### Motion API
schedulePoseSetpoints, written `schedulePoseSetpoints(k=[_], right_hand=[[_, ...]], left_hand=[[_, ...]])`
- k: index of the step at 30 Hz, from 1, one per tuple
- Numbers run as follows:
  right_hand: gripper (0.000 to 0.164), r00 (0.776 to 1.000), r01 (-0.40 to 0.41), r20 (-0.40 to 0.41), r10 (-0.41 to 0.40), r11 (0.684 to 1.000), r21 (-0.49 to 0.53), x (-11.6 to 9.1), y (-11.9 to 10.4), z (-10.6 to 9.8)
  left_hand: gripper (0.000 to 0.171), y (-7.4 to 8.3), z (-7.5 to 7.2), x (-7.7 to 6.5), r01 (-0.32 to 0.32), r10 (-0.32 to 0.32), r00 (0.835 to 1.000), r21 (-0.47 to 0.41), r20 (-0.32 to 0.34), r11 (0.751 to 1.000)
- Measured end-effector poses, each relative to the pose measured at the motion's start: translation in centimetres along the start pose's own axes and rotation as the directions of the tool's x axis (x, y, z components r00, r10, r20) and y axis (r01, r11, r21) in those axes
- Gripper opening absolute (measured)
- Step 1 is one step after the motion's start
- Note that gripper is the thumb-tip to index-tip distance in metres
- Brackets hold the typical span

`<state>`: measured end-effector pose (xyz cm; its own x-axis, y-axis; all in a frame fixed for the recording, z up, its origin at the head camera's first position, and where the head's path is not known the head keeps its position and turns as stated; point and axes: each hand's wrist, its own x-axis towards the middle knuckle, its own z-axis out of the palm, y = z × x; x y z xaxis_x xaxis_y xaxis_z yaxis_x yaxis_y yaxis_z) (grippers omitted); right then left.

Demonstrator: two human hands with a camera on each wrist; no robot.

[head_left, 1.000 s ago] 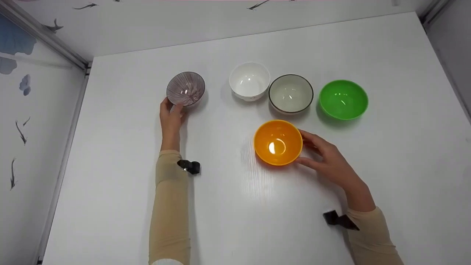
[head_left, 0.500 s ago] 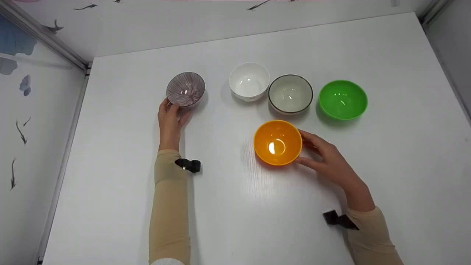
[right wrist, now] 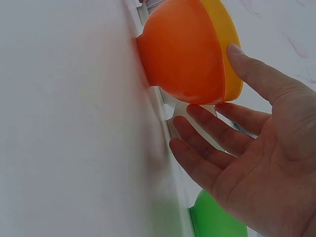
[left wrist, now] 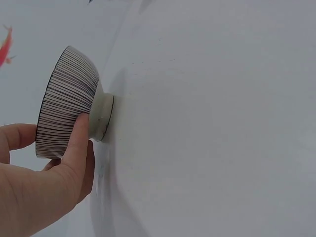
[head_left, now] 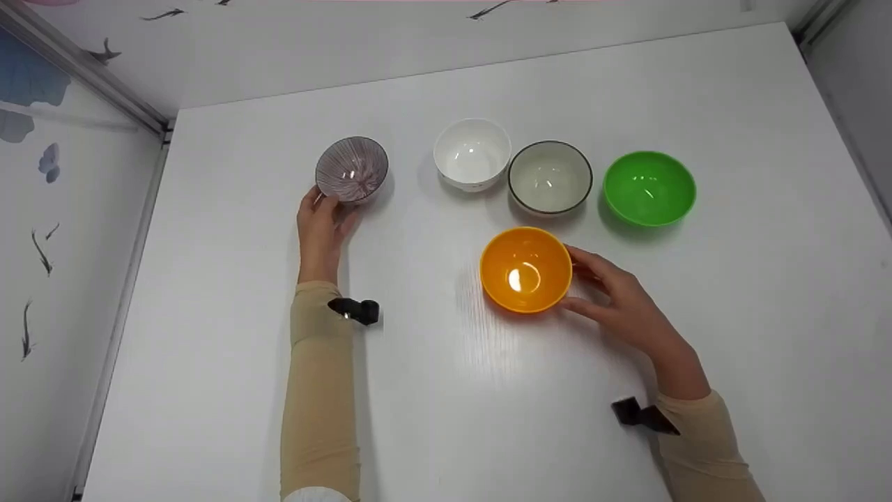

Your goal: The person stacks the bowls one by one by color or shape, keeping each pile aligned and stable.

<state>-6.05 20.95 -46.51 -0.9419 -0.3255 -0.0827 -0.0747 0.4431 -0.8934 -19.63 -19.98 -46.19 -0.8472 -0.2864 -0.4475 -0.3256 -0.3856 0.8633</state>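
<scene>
Upward face left hand's (head_left: 320, 236) pinched striped bowl (head_left: 352, 167) and spread right hand's (head_left: 627, 307) orange bowl (head_left: 525, 270).

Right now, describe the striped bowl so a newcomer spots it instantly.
On the white table, go to the left end of the head view's back row. There, across a gap from the white bowl, the left hand touches the near side of the striped bowl. Its streaked, purplish inside sets it apart: the white bowl, off-white bowl, green bowl and orange bowl are plain inside.
</scene>
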Motion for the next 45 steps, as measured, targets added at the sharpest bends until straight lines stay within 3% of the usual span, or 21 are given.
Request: schedulePoseSetpoints(k=[10, 22, 32, 45], right_hand=[[0.074, 1.000, 0.004, -0.002, -0.004, 1.000, 0.016, 0.2, 0.1, 0.2], [0.076, 1.000, 0.011, 0.006, -0.011, 1.000, 0.023, 0.7, 0.1, 0.7], [0.076, 1.000, 0.014, 0.009, -0.015, 0.999, 0.033, 0.9, 0.1, 0.9], [0.074, 1.000, 0.030, 0.006, -0.030, 0.999, 0.045, 1.0, 0.2, 0.9]], left_hand=[[0.058, 0.1, -0.3, 0.4, 0.009, -0.009, 1.000, -0.031, 0.004, 0.999], [0.057, 0.2, -1.2, 0.1, 0.028, -0.031, 0.999, -0.074, -0.040, 0.997], [0.056, 0.3, -2.1, -0.2, 0.045, -0.047, 0.999, -0.085, -0.014, 0.995], [0.052, 0.6, -1.8, -1.8, -0.026, 0.026, 0.999, -0.018, 0.028, 1.000]])
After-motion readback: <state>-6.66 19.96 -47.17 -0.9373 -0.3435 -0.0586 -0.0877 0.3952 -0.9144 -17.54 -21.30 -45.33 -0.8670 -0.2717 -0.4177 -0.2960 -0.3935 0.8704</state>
